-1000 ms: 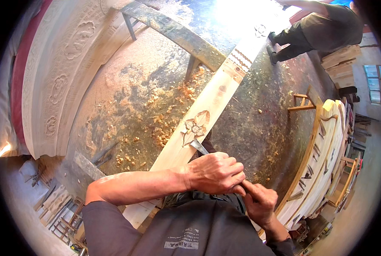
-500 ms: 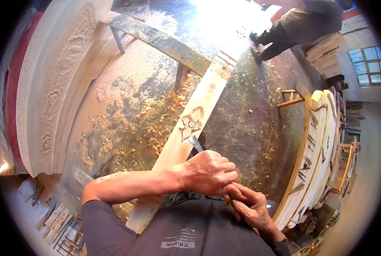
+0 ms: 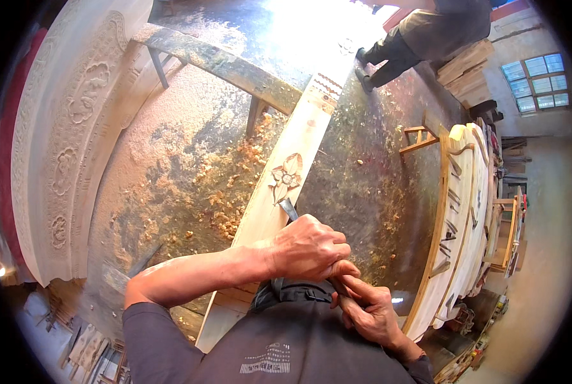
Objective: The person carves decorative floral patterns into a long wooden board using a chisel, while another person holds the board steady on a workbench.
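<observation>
A long pale wooden board (image 3: 260, 215) runs away from my body, with a carved flower (image 3: 286, 178) on its face. My left hand (image 3: 310, 248) is closed round a carving chisel (image 3: 289, 209); its metal blade slants toward the flower's near petal. Whether the edge is cutting into the wood is too small to tell. Lower and to the right, my right hand (image 3: 368, 308) wraps round the handle's rear end, close against the left hand. Most of the handle is hidden under my fingers.
A low bench (image 3: 219, 64) supports the board's far part. Wood shavings (image 3: 225, 214) litter the floor. At right, a workbench (image 3: 455, 224) carries several carving tools. Large carved panels (image 3: 75, 141) lean at left. Another person (image 3: 420, 38) stands at the far right.
The whole view has shifted, so most of the surroundings sit further left. More of the chisel handle shows between my hands, and both hands keep their grip.
</observation>
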Tool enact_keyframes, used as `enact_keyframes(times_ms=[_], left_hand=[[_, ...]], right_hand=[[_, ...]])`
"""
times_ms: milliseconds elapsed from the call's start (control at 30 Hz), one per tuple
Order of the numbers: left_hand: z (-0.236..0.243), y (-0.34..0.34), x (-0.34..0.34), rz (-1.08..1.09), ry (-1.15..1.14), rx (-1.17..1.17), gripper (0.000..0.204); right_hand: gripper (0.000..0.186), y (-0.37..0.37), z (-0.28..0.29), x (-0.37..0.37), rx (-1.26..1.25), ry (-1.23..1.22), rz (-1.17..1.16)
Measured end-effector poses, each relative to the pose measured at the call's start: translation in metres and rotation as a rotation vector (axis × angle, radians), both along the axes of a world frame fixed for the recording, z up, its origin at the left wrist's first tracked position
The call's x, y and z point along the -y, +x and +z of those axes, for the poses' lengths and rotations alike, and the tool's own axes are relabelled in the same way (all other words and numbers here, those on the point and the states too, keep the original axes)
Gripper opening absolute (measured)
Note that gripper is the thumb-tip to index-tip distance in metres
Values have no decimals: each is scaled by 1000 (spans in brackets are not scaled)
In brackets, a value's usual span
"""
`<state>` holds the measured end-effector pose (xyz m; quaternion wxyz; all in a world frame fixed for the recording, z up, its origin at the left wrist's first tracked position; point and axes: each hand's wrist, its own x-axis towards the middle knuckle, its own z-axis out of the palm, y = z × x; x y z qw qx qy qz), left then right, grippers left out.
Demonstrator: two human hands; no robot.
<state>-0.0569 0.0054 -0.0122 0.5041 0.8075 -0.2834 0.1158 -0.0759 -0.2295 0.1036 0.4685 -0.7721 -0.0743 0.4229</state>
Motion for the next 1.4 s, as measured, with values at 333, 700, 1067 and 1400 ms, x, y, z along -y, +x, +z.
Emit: enact_keyframes(times_ms=[333, 700, 1067, 1400], left_hand=[[-1, 2, -1, 22, 49, 138, 50], [-9, 2, 7, -47, 99, 201, 49], [-3, 6, 7, -28, 75, 182, 47], [1, 11, 7, 59, 100, 151, 36]], right_hand=[[52, -8, -3, -7, -279, 113, -223], [44, 3, -11, 9, 142, -25, 68], [53, 16, -11, 21, 1, -26, -33], [58, 24, -1, 11, 97, -34, 25]])
